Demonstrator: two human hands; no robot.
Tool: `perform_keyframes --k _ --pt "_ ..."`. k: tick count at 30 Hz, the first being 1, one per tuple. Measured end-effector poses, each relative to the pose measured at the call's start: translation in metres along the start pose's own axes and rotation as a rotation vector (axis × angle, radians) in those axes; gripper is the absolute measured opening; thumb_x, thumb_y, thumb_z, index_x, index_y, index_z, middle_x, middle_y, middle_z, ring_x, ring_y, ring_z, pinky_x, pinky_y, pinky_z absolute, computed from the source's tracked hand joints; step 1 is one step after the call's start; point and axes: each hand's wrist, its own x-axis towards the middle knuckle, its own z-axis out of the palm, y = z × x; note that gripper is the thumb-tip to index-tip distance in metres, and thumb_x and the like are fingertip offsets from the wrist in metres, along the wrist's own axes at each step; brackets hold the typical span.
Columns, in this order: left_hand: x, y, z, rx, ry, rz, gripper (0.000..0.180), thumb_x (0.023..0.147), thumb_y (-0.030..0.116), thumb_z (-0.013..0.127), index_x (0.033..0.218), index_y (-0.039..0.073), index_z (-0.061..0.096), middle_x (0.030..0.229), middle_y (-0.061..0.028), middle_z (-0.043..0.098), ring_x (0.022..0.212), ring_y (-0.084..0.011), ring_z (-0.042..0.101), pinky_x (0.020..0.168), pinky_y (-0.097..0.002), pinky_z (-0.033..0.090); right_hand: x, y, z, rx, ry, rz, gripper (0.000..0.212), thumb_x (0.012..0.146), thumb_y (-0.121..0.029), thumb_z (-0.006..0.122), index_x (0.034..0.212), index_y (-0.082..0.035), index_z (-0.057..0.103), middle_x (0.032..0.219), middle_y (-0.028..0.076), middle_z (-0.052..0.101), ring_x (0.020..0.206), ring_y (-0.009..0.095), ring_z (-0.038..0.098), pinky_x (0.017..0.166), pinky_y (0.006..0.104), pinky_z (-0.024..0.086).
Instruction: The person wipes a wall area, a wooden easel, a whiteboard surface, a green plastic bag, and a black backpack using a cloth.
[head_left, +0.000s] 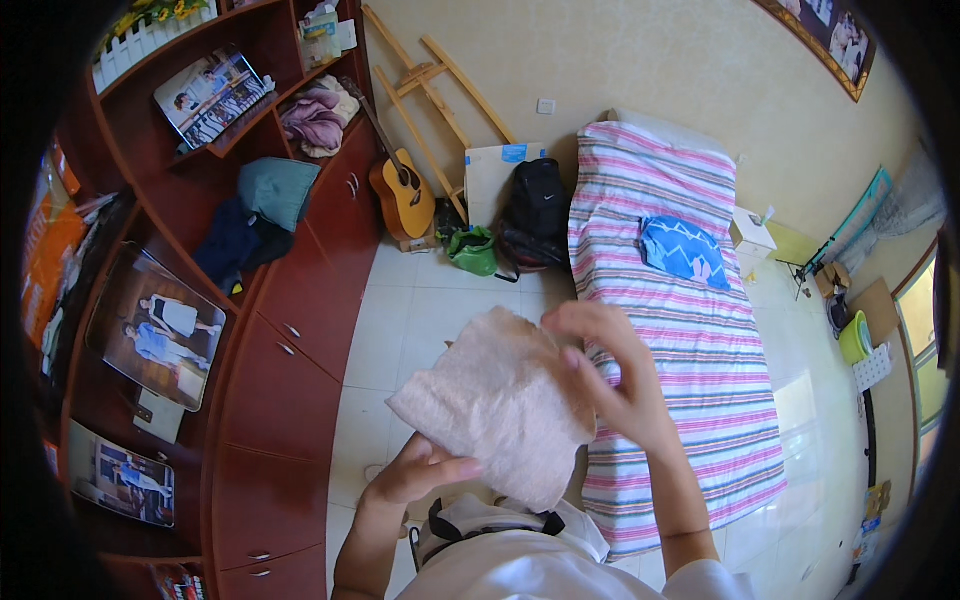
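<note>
A pale beige, slightly wrinkled cloth (497,395) is spread out in front of my body. Its lower left part is gripped by my left hand (412,474), thumb on top and the other fingers hidden underneath. At the cloth's upper right edge is my right hand (615,372), its thumb and fingers apart in a loose curve. I cannot tell whether the right fingertips touch the cloth; nothing shows in that hand.
On the left runs a dark red cabinet (270,440) with shelves of framed photos and folded clothes. A bed (690,400) with a striped sheet stands to the right. A guitar (403,195), a wooden easel (425,80) and a black backpack (537,200) are by the far wall.
</note>
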Motion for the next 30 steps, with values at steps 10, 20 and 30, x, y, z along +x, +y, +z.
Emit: perform_keyframes --k 10,20,30 --pt "0.066 -0.031 -0.011 0.502 0.078 -0.165 0.025 0.073 0.009 0.051 0.094 -0.003 0.047 0.087 -0.0041 0.051 0.080 -0.0092 0.047 0.071 -0.0208 0.038 -0.029 0.058 0.000 0.106 -0.261 0.104 0.051 0.062 -0.027 0.061 0.103 -0.002 0.042 0.080 0.013 0.050 0.069 0.023 0.047 0.063 0.0295 0.036" --pt "0.109 -0.020 -0.053 0.749 0.316 -0.098 0.017 0.068 0.007 0.057 0.080 -0.004 0.052 0.083 -0.0068 0.053 0.076 -0.0101 0.050 0.065 -0.0201 0.041 0.013 0.110 0.016 0.396 -0.281 0.382 0.030 0.064 -0.021 0.061 0.085 -0.002 0.050 0.063 0.004 0.049 0.055 0.007 0.042 0.052 0.0193 0.036" --pt "0.191 0.052 -0.142 0.909 0.343 0.102 0.016 0.062 0.006 0.061 0.073 -0.003 0.053 0.076 -0.0082 0.054 0.067 -0.0145 0.053 0.060 -0.0223 0.042 0.143 0.170 0.060 0.616 -0.423 0.413 0.020 0.073 -0.019 0.053 0.084 -0.003 0.047 0.070 0.000 0.046 0.065 0.005 0.041 0.057 0.0177 0.034"
